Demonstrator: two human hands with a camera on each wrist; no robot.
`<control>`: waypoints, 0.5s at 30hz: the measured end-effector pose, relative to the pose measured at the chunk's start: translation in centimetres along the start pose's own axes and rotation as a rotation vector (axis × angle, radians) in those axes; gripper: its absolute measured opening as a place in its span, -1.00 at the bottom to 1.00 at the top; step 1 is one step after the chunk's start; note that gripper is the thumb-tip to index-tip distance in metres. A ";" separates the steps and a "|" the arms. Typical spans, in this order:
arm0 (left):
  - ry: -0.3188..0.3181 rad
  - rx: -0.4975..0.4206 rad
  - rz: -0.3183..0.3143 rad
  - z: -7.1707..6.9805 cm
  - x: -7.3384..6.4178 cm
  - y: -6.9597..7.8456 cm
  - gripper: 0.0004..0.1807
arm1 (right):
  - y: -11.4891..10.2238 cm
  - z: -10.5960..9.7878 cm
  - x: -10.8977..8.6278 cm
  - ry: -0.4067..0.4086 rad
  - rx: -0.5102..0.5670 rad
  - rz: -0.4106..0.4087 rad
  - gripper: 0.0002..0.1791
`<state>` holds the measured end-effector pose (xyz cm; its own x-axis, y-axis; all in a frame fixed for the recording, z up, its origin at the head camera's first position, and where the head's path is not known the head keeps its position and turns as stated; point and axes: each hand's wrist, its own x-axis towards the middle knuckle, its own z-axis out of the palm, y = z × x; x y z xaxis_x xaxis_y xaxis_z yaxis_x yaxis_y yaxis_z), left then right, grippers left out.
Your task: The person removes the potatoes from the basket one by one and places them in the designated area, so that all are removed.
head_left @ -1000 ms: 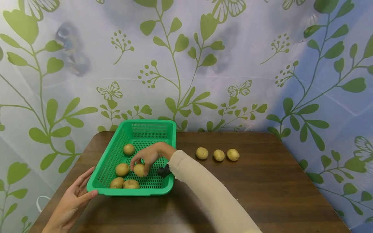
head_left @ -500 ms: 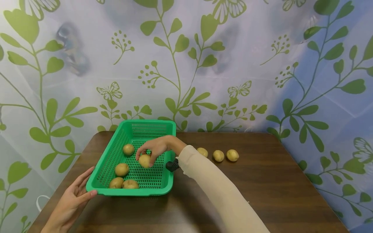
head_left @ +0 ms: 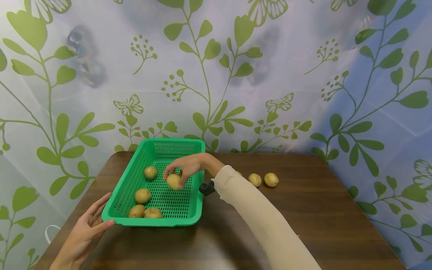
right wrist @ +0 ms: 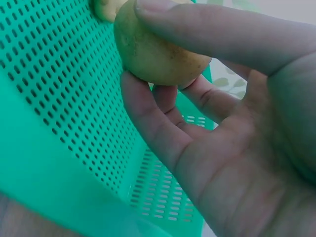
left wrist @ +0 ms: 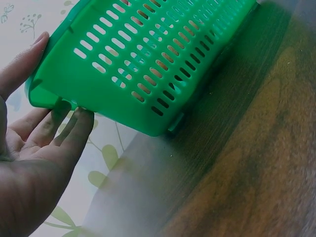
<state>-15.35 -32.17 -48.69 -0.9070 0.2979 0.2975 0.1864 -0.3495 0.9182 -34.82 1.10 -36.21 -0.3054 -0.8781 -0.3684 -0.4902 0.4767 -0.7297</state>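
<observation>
A green plastic basket (head_left: pixel 155 222) with slotted walls stands on the left part of the table. My left hand (head_left: pixel 86 232) holds its near left corner, thumb on the rim and fingers beneath it, as the left wrist view shows on the basket wall (left wrist: pixel 108 94). Over the basket's right half, my right hand (head_left: pixel 189 165) grips a potato (head_left: pixel 173 181) between thumb and fingers. In the right wrist view this potato (right wrist: pixel 158 54) is close and partly under the thumb. Several other potatoes lie in the basket, one (head_left: pixel 150 173) toward the back and another (head_left: pixel 143 195) nearer the front.
On the brown wooden table (head_left: pixel 320 217), right of the basket, lie a potato (head_left: pixel 254 180) and another potato (head_left: pixel 271 179); a third is mostly hidden behind my right sleeve (head_left: pixel 263 213). A leaf-patterned curtain (head_left: pixel 236 75) hangs right behind the table.
My right hand has lifted the potato from among the others and moved it right and toward the back of the basket. My left hand stays on the corner.
</observation>
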 end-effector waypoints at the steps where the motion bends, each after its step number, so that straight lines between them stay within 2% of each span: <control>1: 0.001 0.002 0.000 0.0 0.0 0.0 -0.18 | 0.0 -0.1 -0.3 0.003 -0.002 -0.004 -0.41; 8: 0.007 0.014 -0.008 0.2 0.2 0.0 -0.20 | 0.4 -0.7 -2.3 0.027 0.008 -0.007 -0.43; 15: 0.020 0.040 -0.031 0.2 -0.3 0.0 -0.18 | 0.2 -1.1 -4.0 0.047 0.015 0.004 -0.40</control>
<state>-15.01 -32.11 -48.71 -0.9201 0.2898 0.2637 0.1725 -0.3047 0.9367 -34.56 4.71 -34.27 -0.3454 -0.8731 -0.3442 -0.4767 0.4791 -0.7370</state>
